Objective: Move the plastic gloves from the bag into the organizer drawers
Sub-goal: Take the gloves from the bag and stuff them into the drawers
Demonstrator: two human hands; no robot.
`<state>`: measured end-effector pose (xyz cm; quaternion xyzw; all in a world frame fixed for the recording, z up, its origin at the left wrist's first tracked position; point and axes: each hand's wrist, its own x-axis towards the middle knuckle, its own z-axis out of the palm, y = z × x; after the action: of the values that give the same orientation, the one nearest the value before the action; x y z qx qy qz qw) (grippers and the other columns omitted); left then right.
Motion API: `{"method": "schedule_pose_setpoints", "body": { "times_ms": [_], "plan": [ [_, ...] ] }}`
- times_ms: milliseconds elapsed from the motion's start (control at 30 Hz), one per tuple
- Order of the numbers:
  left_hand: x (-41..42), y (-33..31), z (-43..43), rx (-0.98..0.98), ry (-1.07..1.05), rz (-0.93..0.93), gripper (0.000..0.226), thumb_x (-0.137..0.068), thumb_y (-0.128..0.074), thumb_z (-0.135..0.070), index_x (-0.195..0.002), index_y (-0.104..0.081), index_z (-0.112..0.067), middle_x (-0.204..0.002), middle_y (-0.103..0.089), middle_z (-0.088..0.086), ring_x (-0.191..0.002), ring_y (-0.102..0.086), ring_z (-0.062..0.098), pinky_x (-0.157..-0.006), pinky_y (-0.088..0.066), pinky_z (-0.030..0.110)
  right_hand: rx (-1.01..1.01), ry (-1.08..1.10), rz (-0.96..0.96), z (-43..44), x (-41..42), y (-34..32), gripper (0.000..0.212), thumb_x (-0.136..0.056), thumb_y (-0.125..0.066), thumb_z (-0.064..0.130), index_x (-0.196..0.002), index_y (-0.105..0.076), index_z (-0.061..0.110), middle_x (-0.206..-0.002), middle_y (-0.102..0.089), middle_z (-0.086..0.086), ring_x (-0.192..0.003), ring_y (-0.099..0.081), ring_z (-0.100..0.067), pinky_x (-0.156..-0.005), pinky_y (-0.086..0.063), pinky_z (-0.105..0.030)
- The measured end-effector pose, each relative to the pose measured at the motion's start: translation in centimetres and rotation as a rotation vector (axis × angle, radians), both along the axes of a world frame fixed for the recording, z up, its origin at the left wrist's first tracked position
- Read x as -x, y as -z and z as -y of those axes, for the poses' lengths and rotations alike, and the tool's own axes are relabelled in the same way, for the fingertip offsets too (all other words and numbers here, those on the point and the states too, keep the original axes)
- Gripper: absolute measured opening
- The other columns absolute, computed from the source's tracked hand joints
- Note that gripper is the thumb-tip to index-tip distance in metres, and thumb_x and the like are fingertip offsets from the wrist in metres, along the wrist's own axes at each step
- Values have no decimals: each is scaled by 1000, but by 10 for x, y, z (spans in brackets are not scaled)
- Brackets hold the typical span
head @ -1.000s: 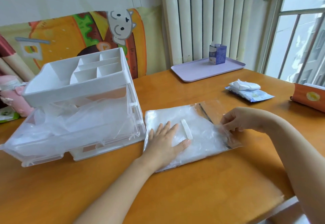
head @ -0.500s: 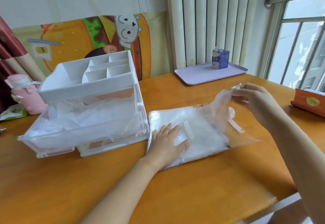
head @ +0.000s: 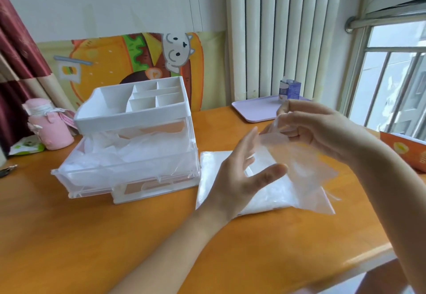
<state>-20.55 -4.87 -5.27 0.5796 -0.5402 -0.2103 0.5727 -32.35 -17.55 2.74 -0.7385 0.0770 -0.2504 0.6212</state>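
Right hand [head: 322, 130] pinches thin clear plastic glove [head: 299, 162], now lifted off flat transparent bag [head: 272, 194], centre-right. Left hand [head: 239, 176], fingers spread, has released bag. Glove looks ready for clear plastic organizer drawer [head: 129, 167], left.

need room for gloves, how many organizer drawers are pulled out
2: the upper drawer, far out and holding gloves; the lower drawer, slightly out beneath it. Another may be hidden.

My left hand [head: 232, 183] and right hand [head: 322, 127] are bare, nails short and plain; my left forearm [head: 161, 252] and right forearm [head: 396, 201] are bare to the frame's edge
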Motion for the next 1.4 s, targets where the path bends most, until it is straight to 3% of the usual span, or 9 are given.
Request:
{"method": "schedule_pose_setpoints", "body": {
  "times_ms": [167,300,467,633,767,933,1100,1233,1400],
  "plan": [
    [16,-2,-5,68,-161,2,82,-75,-74,-49,-144,-33,-33,-124,-51,-36,-123,-43,-14,-106,-35,17,157,69,-31,-17,-10,1,14,-94,-55,10,-81,-54,8,-66,-64,3,-61,-59,-7,-62,-49,-17],
    [8,-8,-18,142,-233,-32,11,-85,-72,-27,-86,-64,-19,-84,-71,-6,-89,-66,8,-87,-47,21,137,183,49,-26,-16,-8,18,-96,-52,8,-78,-52,11,-64,-56,-4,-58,-51,-16,-62,-46,-27],
    [1,-32,-45,174,-188,-19,21,-80,-65,-33,-77,-65,-12,-63,-64,-5,-64,-61,5,-68,-46,12,63,282,121,-31,-26,-14,19,-99,-48,12,-80,-52,14,-50,-55,5,-44,-47,-11,-45,-34,-27],
    [-20,-76,-72,110,-313,87,26,-87,-66,-28,-84,-67,-3,-47,-49,-3,-36,-38,7,-40,-32,15,43,280,41,-35,-38,-19,18,-98,-50,11,-82,-58,13,-67,-47,-7,-48,-42,-8,-46,-38,-16],
    [-41,-117,-91,-143,-337,268,25,-85,-70,-33,-81,-74,-8,-43,-44,-3,-33,-27,6,-41,-26,19,244,389,-73,-27,-45,-29,18,-97,-52,28,-102,-61,13,-93,-65,-6,-68,-60,-10,-67,-51,-23],
    [-51,-142,-100,-431,-248,497,32,-81,-66,-49,-72,-76,-19,-43,-42,-10,-40,-34,6,-42,-29,16,616,61,1,-64,-51,-54,71,-63,-67,61,-125,-49,32,-121,-60,14,-116,-51,8,-99,-40,-18],
    [-61,-152,-114,-525,-292,553,41,-78,-63,-56,-55,-66,-22,-43,-49,-11,-39,-42,1,-42,-33,10,921,-154,-241,-96,-78,-62,34,-70,-82,27,-100,-67,27,-85,-73,8,-79,-66,-2,-72,-49,-16],
    [-87,-151,-141,-663,-315,560,41,-63,-73,-56,-84,-74,-21,-79,-73,-6,-67,-66,8,-67,-54,19,832,-65,-157,-88,-83,-66,5,-78,-77,18,-83,-75,18,-76,-74,7,-73,-68,-4,-68,-47,-12],
    [-104,-142,-147,-330,-401,227,21,-90,-61,-28,-95,-73,-12,-94,-75,0,-94,-70,13,-94,-51,26,772,-82,-233,-89,-88,-65,7,-78,-77,22,-74,-71,22,-75,-74,3,-63,-65,-3,-60,-41,-14]
  ]
}}
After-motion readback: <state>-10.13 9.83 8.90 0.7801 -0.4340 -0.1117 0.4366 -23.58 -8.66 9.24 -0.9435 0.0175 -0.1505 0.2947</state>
